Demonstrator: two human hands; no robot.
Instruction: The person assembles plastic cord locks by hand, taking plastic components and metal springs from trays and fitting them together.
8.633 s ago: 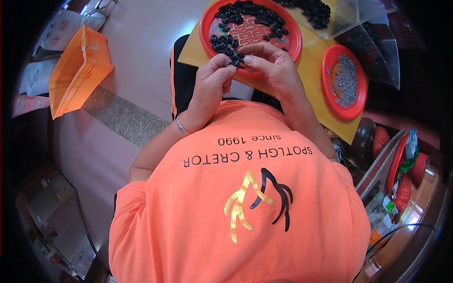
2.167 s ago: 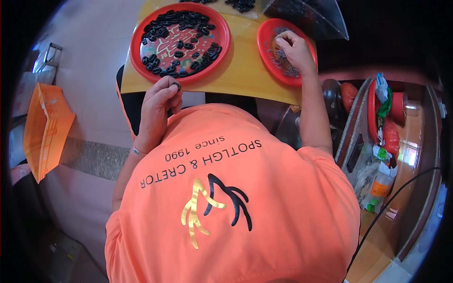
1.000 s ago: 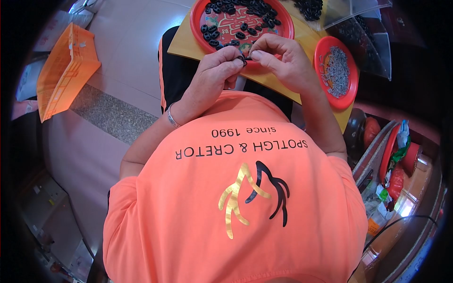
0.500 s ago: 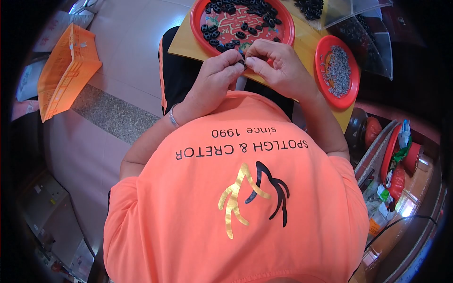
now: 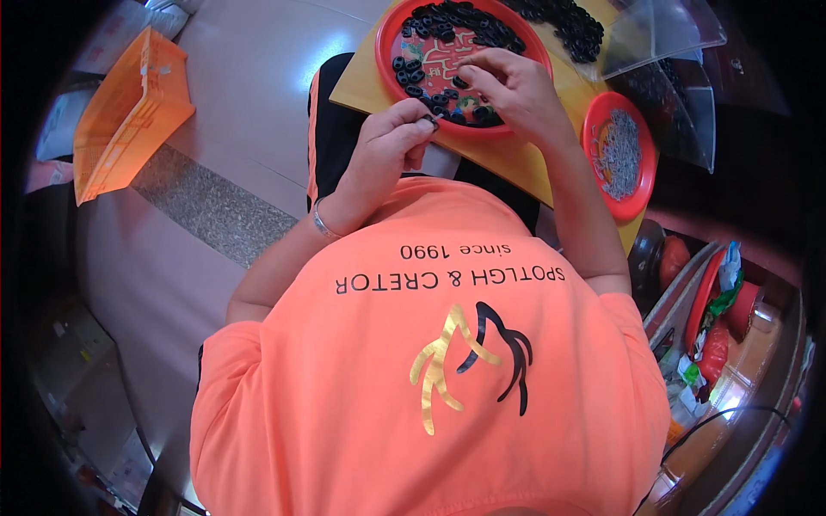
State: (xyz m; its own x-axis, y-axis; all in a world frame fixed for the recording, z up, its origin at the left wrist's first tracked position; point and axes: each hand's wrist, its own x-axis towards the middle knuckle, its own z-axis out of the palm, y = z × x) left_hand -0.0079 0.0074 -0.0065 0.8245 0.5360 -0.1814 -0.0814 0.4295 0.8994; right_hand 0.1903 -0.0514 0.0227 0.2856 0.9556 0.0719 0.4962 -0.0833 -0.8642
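My left hand (image 5: 391, 138) is closed, with thumb and forefinger pinching a small black plastic part (image 5: 428, 121) just off the near rim of a red tray (image 5: 542, 60). Small black oval parts with two holes (image 5: 413, 76) lie around the tray's patterned floor. Over that floor hovers my right hand (image 5: 520, 93), its thumb and forefinger tips brought together. A black piece (image 5: 460, 83) shows right beneath those tips; whether they grip anything is too small to tell.
A smaller red dish (image 5: 621, 206) of grey metal pins (image 5: 621, 150) sits on the yellow table (image 5: 353, 90). More black parts (image 5: 572, 26) are heaped behind, beside clear plastic bins (image 5: 658, 43). An orange crate (image 5: 129, 120) stands on the floor at left.
My right hand has left the left hand's fingertips and moved up over the red tray. The left hand keeps its pinch on the black part. The whole view has shifted slightly.
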